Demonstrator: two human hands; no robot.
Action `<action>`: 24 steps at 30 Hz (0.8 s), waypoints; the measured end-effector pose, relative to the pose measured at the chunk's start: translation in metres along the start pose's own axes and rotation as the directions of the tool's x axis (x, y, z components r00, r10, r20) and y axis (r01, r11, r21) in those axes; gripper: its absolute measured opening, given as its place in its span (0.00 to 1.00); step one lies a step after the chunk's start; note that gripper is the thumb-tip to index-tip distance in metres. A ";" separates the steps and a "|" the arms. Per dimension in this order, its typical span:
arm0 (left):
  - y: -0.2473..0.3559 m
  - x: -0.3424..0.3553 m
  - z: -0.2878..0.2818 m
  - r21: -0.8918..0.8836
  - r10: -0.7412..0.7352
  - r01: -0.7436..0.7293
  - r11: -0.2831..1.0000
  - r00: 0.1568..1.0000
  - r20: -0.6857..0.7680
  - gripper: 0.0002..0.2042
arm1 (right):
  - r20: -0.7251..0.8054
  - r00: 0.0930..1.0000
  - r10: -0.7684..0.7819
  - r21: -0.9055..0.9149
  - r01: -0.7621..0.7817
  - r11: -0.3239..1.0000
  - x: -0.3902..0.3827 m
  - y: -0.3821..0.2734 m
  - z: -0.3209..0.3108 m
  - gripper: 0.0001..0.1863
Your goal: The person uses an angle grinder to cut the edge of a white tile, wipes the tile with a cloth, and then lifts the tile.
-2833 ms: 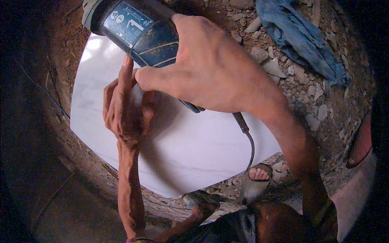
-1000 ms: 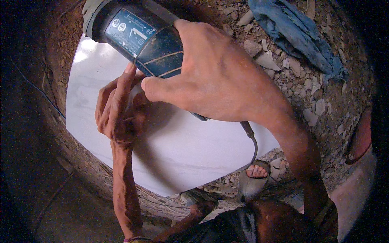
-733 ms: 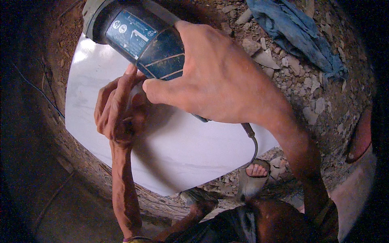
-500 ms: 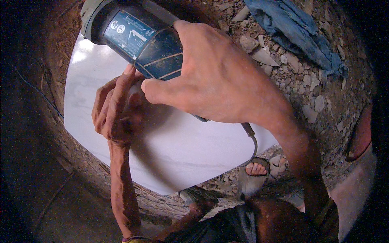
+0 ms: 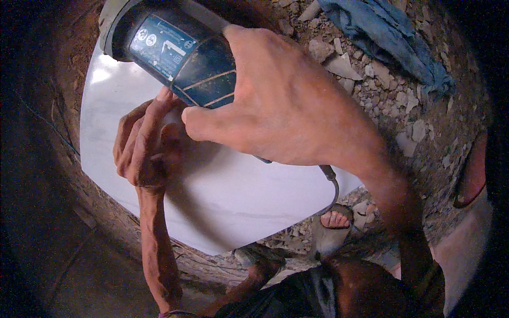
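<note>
Head view is looking down on a large white stone slab with a smooth, faintly veined face (image 5: 233, 206), which is lying flat on reddish dirt and rubble ground (image 5: 403, 122) and filling the middle of the picture. Beyond its upper right edge, pale broken stone chips (image 5: 339, 61) are scattering the ground, and a crumpled blue cloth (image 5: 387, 37) is lying well apart from the slab at the top right. Near the slab's lower right edge a sandalled foot (image 5: 333, 225) is resting on the rubble. Over the slab, a dark blue-green handheld power grinder with a grey head (image 5: 175, 50) is being held close to the camera, hiding much of the slab's upper part; its black cable (image 5: 333, 185) is curling down behind the wrist. The right hand (image 5: 286, 106) is wrapping the grinder's body from above, fingers closed around it and thumb pressing along its lower side. The left hand (image 5: 143, 148) is lying on the slab beneath the tool, fingers loosely curled and together, its fingertips touching the grinder's underside. Compared with half a second ago, little is changing: the grinder and both hands are keeping almost the same places, with the tool sitting marginally higher in the picture.
</note>
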State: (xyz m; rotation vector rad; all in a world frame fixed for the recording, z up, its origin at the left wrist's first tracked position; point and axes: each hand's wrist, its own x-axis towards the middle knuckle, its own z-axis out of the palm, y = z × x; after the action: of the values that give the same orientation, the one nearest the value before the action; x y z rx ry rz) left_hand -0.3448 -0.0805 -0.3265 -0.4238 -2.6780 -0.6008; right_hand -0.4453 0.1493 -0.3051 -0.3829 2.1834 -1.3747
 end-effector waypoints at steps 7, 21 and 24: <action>-0.007 -0.003 -0.008 -0.026 0.044 -0.043 0.999 0.999 0.030 0.14 | 0.122 0.989 0.088 0.001 -0.089 0.996 0.000 -0.009 -0.006 0.28; 0.020 0.054 -0.016 0.059 0.105 -0.105 0.993 0.994 0.006 0.12 | -0.111 0.993 -0.034 0.142 0.049 0.989 -0.034 -0.003 -0.040 0.33; 0.016 0.047 -0.001 0.068 0.090 -0.096 0.993 0.992 0.087 0.17 | -0.265 0.963 -0.057 -0.113 0.028 0.993 -0.072 0.009 -0.050 0.34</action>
State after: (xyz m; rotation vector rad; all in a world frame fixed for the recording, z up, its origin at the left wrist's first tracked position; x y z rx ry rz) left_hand -0.3807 -0.0567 -0.3009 -0.5613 -2.7317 -0.4672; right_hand -0.4143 0.2264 -0.2757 -0.2989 2.4911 -1.4039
